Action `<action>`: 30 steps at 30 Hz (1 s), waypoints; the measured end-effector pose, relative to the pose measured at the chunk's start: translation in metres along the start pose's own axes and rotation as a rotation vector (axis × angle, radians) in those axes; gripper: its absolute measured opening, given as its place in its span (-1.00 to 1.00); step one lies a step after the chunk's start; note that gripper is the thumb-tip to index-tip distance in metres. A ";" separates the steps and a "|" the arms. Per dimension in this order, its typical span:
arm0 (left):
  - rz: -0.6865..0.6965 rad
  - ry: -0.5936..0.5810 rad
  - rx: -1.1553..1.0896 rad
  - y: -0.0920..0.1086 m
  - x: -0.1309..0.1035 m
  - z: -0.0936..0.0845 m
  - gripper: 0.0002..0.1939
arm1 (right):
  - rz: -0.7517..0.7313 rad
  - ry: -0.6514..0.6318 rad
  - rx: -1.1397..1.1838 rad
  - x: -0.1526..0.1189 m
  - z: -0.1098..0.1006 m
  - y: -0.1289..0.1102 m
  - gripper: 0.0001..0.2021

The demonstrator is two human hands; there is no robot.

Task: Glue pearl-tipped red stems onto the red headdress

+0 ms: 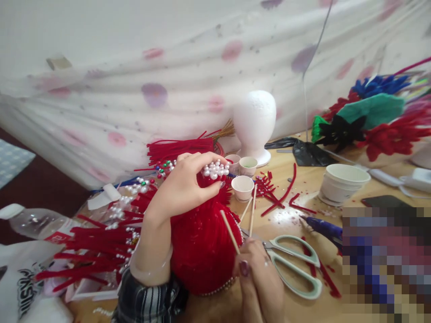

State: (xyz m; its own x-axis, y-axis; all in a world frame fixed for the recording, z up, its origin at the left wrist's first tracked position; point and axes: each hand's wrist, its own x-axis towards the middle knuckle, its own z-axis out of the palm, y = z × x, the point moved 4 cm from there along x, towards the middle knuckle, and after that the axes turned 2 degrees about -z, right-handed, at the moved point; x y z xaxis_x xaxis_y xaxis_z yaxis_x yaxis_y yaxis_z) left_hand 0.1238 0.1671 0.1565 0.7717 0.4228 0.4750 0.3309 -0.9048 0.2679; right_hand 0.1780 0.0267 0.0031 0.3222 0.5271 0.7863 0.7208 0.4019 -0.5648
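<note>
- flowered white sheet (188, 89) fills the bg, cluttered desk (286, 219) in front. where's the main piece?

- red dome (202, 251), ctr, at the near side of the desk. beaded trim (222, 287) along its base, white pearl cluster (214, 169) up top.

- left hand (185, 181)?

- comes in from the left, up at the top of the dome. fingers curve over the pearl cluster, thumb below, so the pearls sit btwn them. firm pinch or just resting? can't make that out.

- & the right hand (257, 269)?

- fist clamped on a wooden stick (230, 231), low, by the dome's right side.

- which way does the stick run?

- long axis slants up & a bit left from the fist, free tip in front of the dome. unclear if it touches. pearl cluster lies above that tip, slightly left, w/ a gap btwn. so the left's right at the pearls, the right's well below.

- anything nr the fist?

- scissors (269, 246) just to its right, handles outward. paper cup (242, 188) past the dome, foam head (255, 121) farther back.
</note>
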 end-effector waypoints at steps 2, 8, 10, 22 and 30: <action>0.020 0.015 -0.031 -0.002 -0.001 -0.001 -0.71 | 0.024 0.026 0.020 -0.002 -0.003 0.004 -0.75; 0.026 0.015 -0.141 -0.007 -0.001 -0.002 -0.70 | 0.016 -0.049 0.011 -0.002 0.005 0.008 -0.74; 0.026 0.013 -0.153 -0.007 -0.001 -0.003 -0.70 | 0.062 -0.035 0.064 0.000 0.005 0.007 -0.72; 0.040 0.020 -0.155 -0.007 -0.001 -0.005 -0.69 | 0.287 0.128 0.159 0.039 0.010 -0.007 -0.63; 0.028 0.026 -0.124 -0.006 -0.003 -0.005 -0.71 | 0.365 0.075 0.185 0.039 0.003 -0.005 -0.60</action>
State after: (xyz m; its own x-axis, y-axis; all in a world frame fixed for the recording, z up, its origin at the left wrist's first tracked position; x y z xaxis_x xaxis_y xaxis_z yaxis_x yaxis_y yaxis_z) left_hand 0.1169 0.1710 0.1573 0.7648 0.3998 0.5052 0.2379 -0.9040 0.3552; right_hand 0.1851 0.0480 0.0359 0.5851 0.6066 0.5382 0.4304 0.3301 -0.8401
